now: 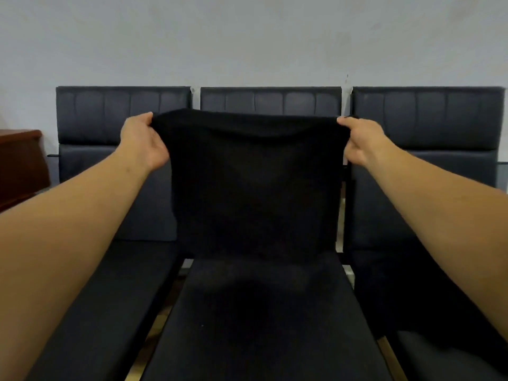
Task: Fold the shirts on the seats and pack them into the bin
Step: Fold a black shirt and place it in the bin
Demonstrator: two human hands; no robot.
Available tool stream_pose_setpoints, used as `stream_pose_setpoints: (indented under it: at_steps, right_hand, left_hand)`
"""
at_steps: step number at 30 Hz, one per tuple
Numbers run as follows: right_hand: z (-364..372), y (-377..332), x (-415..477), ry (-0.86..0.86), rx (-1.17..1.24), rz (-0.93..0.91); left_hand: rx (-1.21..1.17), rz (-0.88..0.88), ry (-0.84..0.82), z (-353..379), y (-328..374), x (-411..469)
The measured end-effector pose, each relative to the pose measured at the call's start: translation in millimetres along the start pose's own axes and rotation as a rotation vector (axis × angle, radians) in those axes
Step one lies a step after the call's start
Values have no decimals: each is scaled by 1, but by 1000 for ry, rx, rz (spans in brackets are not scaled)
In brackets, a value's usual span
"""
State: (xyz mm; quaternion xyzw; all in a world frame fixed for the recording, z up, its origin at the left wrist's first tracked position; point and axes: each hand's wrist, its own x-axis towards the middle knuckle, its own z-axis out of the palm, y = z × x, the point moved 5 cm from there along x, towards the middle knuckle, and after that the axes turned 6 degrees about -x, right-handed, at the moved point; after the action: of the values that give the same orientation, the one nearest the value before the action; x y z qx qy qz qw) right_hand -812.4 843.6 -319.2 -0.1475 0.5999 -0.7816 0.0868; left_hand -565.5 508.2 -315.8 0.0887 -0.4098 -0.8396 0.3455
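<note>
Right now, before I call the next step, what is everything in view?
shirt: one, black, held up by its top corners over the middle seat
seats: three, dark, in a row against the wall
cabinet: one, brown, at the far left edge
wall: one, pale grey, behind the seats
bin: none in view
left hand: one, pinches the shirt's left top corner
right hand: one, pinches the shirt's right top corner
</note>
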Motion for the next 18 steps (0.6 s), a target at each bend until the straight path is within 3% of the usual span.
stream_pose_setpoints:
  at_steps: [4, 8, 11, 14, 18]
  right_hand:
    - [-14, 9, -22, -4, 57, 10]
    - [-40, 67, -78, -59, -22, 210]
    - [-69, 132, -126, -27, -193, 352]
    - [-96, 202, -180, -32, -513, 510]
    - [-114, 248, -237, -116, -854, 615]
  left_hand:
    - [15, -26, -44, -10, -1, -25]
    - [218, -148, -18, -59, -40, -70]
    - [402, -258, 55, -118, -89, -117]
    - [597, -500, 110, -179, -139, -174]
    - [854, -740, 85, -228, -171, -233]
